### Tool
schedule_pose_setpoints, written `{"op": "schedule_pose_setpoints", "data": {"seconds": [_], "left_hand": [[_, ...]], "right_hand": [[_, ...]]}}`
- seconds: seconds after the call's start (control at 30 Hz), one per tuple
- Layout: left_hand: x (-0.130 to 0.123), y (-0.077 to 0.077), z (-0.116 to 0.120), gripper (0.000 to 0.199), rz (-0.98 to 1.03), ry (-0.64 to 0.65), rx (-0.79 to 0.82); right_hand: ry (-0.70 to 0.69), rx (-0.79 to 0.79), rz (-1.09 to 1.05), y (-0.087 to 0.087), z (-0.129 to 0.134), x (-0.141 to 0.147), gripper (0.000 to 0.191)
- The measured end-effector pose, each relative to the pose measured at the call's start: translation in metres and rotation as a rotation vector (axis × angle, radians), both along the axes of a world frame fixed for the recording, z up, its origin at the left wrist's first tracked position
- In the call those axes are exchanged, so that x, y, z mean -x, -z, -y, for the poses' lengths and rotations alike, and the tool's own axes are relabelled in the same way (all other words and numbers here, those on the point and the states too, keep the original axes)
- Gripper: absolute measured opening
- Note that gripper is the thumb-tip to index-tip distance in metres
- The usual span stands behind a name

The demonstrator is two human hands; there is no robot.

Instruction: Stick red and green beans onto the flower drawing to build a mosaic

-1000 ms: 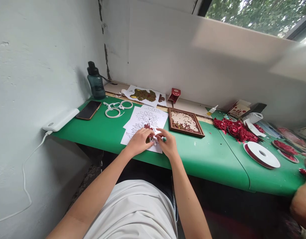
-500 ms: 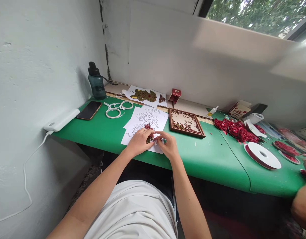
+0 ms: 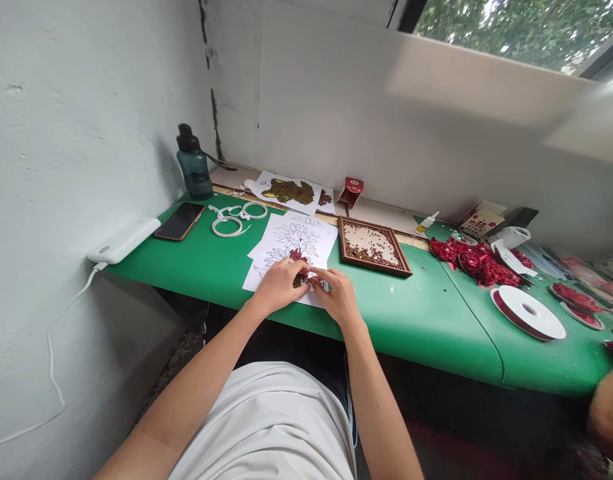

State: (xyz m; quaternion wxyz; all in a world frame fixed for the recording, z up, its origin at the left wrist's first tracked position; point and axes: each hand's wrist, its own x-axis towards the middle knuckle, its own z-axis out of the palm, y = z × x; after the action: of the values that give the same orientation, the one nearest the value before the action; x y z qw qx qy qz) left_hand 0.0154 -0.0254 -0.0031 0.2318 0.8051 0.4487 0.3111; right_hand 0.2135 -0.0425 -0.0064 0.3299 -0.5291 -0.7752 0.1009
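My left hand [image 3: 279,285] rests on white paper sheets printed with line-drawn flowers [image 3: 290,235]. Its thumb and fingers are apart, bordering a small patch of red and dark green beans [image 3: 299,280] on the drawing. From the other side my right hand [image 3: 337,292] reaches to the same patch, thumb and forefinger curved toward each other near the left fingertips. Whatever may lie between those right fingertips is too small to make out. To the right stands a shallow wooden tray [image 3: 375,268] of loose red and green beans.
Left on the green table [image 3: 221,267] lie a phone [image 3: 179,221], a white power bank [image 3: 124,239], coiled cables [image 3: 227,227] and a bottle [image 3: 194,167]. Behind are a bean-covered picture [image 3: 289,191] and glue [image 3: 426,222]. Rightward sit a ribbon spool [image 3: 529,312], red trimmings [image 3: 486,263] and another person's arm [image 3: 609,407].
My right fingers have shifted slightly at the bean patch. My left hand stays nearly in place. At the right edge the other person's arm has moved a little.
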Motion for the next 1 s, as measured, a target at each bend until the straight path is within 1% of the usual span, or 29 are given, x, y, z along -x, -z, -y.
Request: {"op": "schedule_pose_setpoints", "data": {"seconds": [0.1,0.33,0.6,0.7,0.8,1.0], "left_hand": [[0.0000,0.0011,-0.0004,0.019,-0.006,-0.003,-0.002],[0.0000,-0.0002,-0.0003,0.015,0.001,0.010,-0.018],[-0.0006,0.0010,-0.0001,0.015,-0.016,0.029,-0.061],[-0.0006,0.0009,0.0002,0.015,-0.011,0.032,-0.065],[-0.0004,0.0005,0.0003,0.015,-0.018,0.037,-0.071],[-0.0009,0.0006,0.0001,0.016,-0.035,0.034,-0.089]], "right_hand": [[-0.005,0.005,-0.005,-0.0008,0.0002,0.0002,0.033],[-0.009,0.040,-0.098,0.0009,-0.0002,0.0006,0.030],[0.009,0.008,-0.179,0.0044,-0.0021,-0.0014,0.028],[0.015,-0.035,-0.157,0.0032,-0.0033,-0.0014,0.026],[-0.013,-0.067,-0.112,0.0016,-0.0046,-0.0011,0.025],[-0.026,-0.032,-0.043,0.0020,-0.0058,-0.0009,0.024]]}}
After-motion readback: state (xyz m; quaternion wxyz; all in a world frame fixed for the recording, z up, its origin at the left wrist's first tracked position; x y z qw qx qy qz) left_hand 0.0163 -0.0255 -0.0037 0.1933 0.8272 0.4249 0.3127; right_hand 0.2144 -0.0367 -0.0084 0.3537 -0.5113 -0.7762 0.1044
